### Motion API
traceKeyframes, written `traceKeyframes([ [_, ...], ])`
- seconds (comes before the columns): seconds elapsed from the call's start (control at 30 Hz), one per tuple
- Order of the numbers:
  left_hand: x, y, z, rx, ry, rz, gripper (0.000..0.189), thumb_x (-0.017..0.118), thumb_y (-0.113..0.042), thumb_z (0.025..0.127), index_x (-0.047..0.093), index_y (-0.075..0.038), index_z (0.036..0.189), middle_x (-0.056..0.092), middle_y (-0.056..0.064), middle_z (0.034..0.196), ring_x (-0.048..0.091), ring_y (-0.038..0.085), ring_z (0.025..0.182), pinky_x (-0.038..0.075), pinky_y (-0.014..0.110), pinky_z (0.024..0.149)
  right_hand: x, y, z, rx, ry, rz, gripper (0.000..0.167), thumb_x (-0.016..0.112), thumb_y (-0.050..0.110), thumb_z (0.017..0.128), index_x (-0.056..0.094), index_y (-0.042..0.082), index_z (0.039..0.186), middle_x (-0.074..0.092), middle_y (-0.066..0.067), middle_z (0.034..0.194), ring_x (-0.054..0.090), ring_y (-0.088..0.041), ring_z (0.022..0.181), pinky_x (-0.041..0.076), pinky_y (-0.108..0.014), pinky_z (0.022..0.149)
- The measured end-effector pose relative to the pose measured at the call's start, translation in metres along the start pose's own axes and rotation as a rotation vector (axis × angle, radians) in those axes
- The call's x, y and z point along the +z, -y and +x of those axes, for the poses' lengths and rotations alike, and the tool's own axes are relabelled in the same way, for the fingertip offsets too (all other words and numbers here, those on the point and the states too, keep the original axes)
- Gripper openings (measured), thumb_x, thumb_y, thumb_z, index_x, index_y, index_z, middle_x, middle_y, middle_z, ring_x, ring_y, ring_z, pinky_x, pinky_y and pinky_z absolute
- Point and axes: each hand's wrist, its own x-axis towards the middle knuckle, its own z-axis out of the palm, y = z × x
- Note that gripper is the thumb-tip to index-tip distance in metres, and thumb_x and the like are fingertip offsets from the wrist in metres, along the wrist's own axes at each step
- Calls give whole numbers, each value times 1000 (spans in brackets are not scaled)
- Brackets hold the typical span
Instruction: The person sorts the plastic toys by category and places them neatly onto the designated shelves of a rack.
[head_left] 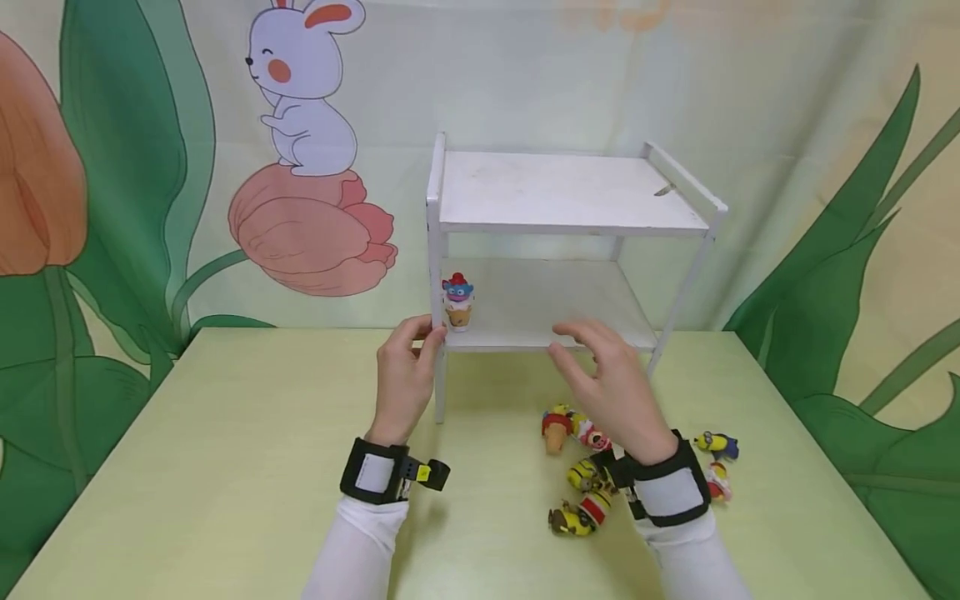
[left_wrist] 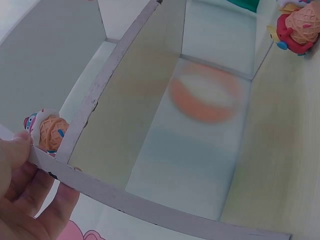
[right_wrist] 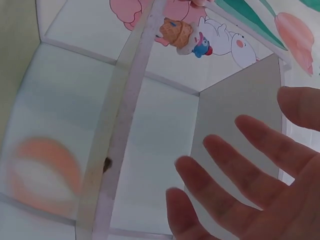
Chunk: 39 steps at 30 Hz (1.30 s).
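Observation:
A small white two-tier shelf (head_left: pixel 555 187) stands at the back of the table. My left hand (head_left: pixel 405 375) holds its left front post (left_wrist: pixel 107 192), thumb on one side and fingers on the other. Beside that post, on the lower tier, stands an ice-cream-cone figurine (head_left: pixel 458 304) with a blue face and a red top. My right hand (head_left: pixel 618 392) hovers at the lower tier's front edge. Its fingers (right_wrist: pixel 225 200) are spread and relaxed, with nothing between them.
Below the right hand, several small figurines lie on the table, among them a cone figurine (head_left: pixel 556 429) and a yellow-and-brown one (head_left: pixel 572 521). Right of the right wrist lie a yellow-and-blue figurine (head_left: pixel 717 445) and a red-and-white one (head_left: pixel 717 482). A printed curtain (head_left: pixel 525 75) hangs behind.

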Motion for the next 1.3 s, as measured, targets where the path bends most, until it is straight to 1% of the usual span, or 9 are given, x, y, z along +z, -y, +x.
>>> traceKeyframes([
  [0.13,2,0,1,4,2,0,23,61,-14,97,66,1,114,67,11,107,60,20,95,52,35,73,-3,-6,-4,38,34,-14,32,59,27,100,64,5,124,62,-9,125,58,-27,106,50,-45,78],
  [0.23,2,0,1,3,-5,-1,23,61,-13,96,66,1,114,67,11,107,60,20,95,52,35,72,-6,-11,-5,62,73,-27,33,59,28,100,65,5,122,64,-9,122,61,-23,101,50,-44,77],
  [0.33,2,0,1,9,3,-1,23,61,-13,97,66,1,114,67,11,107,60,20,95,52,34,73,-10,-15,-7,85,108,-46,31,59,27,100,65,5,121,66,-9,119,63,-22,98,51,-42,76],
  [0.57,1,-1,1,16,-3,7,21,61,-12,97,66,1,113,67,11,106,61,20,94,53,34,72,-10,-26,-10,121,182,-71,28,61,23,99,66,5,120,69,-10,110,64,-23,91,53,-41,74],
  [0.7,1,-1,0,3,4,-3,21,61,-12,97,66,2,113,66,11,106,60,20,94,53,35,72,-6,-32,-12,122,221,-103,28,61,22,98,66,5,119,69,-8,104,64,-22,87,53,-39,72],
  [0.93,2,-1,0,3,-2,0,21,61,-12,97,66,1,113,66,11,106,60,21,94,52,35,72,9,-49,-12,137,262,-132,26,62,23,97,67,5,117,70,-7,103,65,-21,86,53,-39,72],
  [1.07,2,0,0,9,-1,-4,21,61,-12,97,66,1,113,66,11,106,60,20,95,52,35,72,17,-62,-13,182,310,-133,27,61,23,98,65,5,118,69,-9,104,65,-22,87,53,-40,72],
  [1.2,2,1,0,7,1,-2,22,61,-12,97,66,1,113,66,10,106,60,21,95,52,35,73,25,-70,-13,238,349,-138,29,60,23,98,64,3,119,68,-12,104,65,-24,87,53,-39,71],
  [1.3,2,1,0,4,1,-1,22,61,-12,97,66,1,113,66,11,106,60,21,95,52,35,73,34,-76,-12,269,373,-166,29,60,23,98,64,3,119,68,-12,102,65,-23,84,53,-37,69],
])
